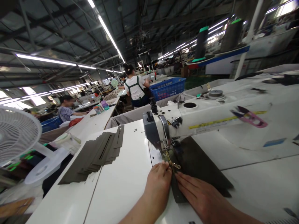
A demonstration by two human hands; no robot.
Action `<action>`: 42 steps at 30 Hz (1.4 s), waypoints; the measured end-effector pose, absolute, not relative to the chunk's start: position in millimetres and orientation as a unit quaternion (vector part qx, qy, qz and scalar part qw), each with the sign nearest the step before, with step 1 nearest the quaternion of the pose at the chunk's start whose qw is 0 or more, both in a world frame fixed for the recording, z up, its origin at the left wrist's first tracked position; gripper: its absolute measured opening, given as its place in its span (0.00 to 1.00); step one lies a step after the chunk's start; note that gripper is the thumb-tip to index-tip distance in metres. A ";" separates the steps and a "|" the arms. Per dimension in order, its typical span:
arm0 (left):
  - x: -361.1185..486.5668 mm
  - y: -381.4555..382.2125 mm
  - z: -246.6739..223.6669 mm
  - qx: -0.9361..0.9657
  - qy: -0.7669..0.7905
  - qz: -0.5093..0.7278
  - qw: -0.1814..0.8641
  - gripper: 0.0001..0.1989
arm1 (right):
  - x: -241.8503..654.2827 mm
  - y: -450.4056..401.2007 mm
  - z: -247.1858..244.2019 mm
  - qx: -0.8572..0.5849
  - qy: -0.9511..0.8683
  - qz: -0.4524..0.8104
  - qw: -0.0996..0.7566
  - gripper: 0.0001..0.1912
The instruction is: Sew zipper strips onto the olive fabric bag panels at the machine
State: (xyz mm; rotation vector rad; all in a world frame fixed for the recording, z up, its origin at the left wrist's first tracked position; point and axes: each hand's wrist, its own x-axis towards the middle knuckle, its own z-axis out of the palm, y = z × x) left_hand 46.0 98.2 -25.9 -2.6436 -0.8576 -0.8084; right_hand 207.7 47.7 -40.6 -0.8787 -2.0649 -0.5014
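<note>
A dark olive-grey fabric panel [198, 158] lies under the head of a white sewing machine [161, 124], spreading to the right of the needle. At the near side of the presser foot, a narrow brass-coloured metal piece [172, 162] rests along the seam line; I cannot tell its exact kind. My left hand [157, 185] pinches the panel's left edge just in front of the foot, fingertips pressed together. Stretched out flat, the fingers of my right hand [198, 191] press on the panel beside the seam. A lower strip of the panel shows between both hands.
Left on the white table [121, 177] lies a fanned stack of similar panels [93, 155]. Pink thread snips [249, 117] sit on the machine arm. A white fan [18, 137] stands at far left. Beyond are a blue crate [168, 88], thread cones [202, 43] and seated co-workers [135, 87].
</note>
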 end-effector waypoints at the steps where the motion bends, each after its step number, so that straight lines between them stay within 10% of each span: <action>1: 46.3 100.8 -26.5 -0.905 -0.295 -0.280 0.123 0.09 | 207.7 50.5 -41.0 -0.349 -0.818 -0.200 0.410 0.24; 21: 43.5 113.3 -24.8 -0.907 -0.354 -0.227 0.030 0.12 | 213.0 109.8 -24.2 -0.551 -0.783 -0.015 0.288 0.07; 42: 42.4 113.6 -19.8 -0.912 -0.343 -0.209 0.083 0.14 | 201.7 130.6 -24.8 -0.650 -0.711 0.024 0.268 0.13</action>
